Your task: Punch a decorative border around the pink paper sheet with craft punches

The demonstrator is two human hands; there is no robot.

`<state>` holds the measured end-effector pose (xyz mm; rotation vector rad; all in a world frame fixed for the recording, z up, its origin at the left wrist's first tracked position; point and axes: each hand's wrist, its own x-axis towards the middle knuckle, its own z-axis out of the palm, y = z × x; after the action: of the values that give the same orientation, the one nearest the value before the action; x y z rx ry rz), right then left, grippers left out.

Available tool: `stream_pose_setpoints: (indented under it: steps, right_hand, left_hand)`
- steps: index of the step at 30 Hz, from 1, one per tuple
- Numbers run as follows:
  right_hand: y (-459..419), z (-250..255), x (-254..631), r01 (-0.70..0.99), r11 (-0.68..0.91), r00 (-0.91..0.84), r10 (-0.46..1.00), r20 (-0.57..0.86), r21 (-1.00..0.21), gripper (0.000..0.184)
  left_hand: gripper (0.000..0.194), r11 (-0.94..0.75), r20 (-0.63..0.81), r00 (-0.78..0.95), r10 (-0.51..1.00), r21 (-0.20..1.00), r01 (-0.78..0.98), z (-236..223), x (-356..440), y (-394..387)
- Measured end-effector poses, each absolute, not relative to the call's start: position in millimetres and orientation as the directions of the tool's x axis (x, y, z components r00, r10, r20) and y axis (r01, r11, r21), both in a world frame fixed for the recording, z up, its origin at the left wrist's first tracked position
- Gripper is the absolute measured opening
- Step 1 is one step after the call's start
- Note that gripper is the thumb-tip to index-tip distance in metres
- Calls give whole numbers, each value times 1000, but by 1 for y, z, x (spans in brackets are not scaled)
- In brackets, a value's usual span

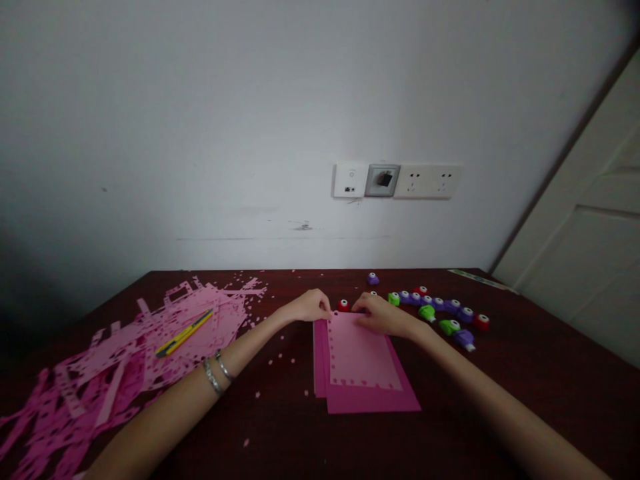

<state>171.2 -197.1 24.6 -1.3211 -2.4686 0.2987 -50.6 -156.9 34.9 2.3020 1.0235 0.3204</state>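
Note:
A light pink sheet with punched holes along its edges lies on a stack of darker pink paper on the dark table. My left hand rests at the sheet's far left corner, fingers curled and pinched there. My right hand lies at the sheet's far edge, fingers bent down onto the paper. A small red paper punch sits between the two hands, touching or nearly touching the fingertips. Which hand grips it I cannot make out.
A row of small purple, green and red punches lies right of my right hand. One purple punch stands apart near the wall. A heap of punched pink paper strips with a yellow utility knife covers the left. Wall sockets above.

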Motion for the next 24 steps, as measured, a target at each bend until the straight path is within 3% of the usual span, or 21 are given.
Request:
stream_pose_setpoints:
  steps: [6,13,24]
  right_hand:
    - [-197,25,169,726,574,-528,818,227,-380,17]
    - [-194,23,166,803,495,-454,869,198,-331,18]
    - [-195,25,163,829,451,-414,893,178,-332,20]
  left_hand:
    - [12,-456,-45,603,796,610,648,32,-54,-156]
    - [13,-397,-77,545,835,602,693,29,-52,-156]
    - [16,-425,-57,549,834,568,704,32,-51,-154]
